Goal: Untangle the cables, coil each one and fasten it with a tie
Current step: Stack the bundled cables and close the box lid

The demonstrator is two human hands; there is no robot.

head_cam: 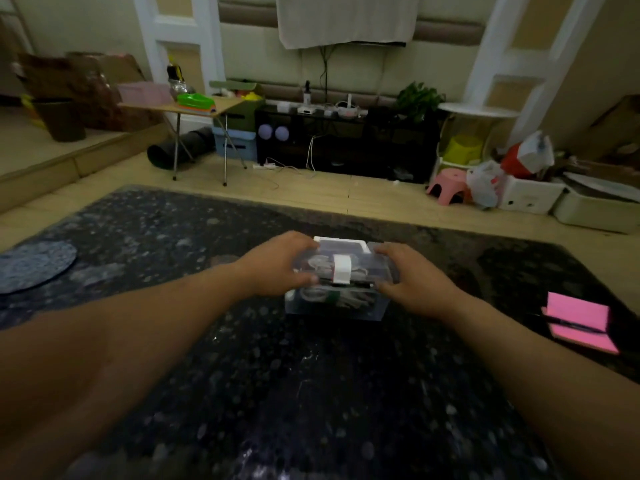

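Left hand (277, 268) grips the left end of the clear box (334, 308), fingers curled over the lid, thumb at the front edge. Right hand (415, 282) grips the right end the same way. Cables (346, 298) lie bundled inside the box; count unreadable through blur. White latch (342, 270) sits mid-lid between the hands. Box rests on the dark speckled surface (294, 393). Pink notepad (578, 320) with pen (571, 326) lies well right; round dark mat (34, 265) far left.

Bare forearms (145, 323); left grip (277, 263) and right grip (412, 278) likewise bare.
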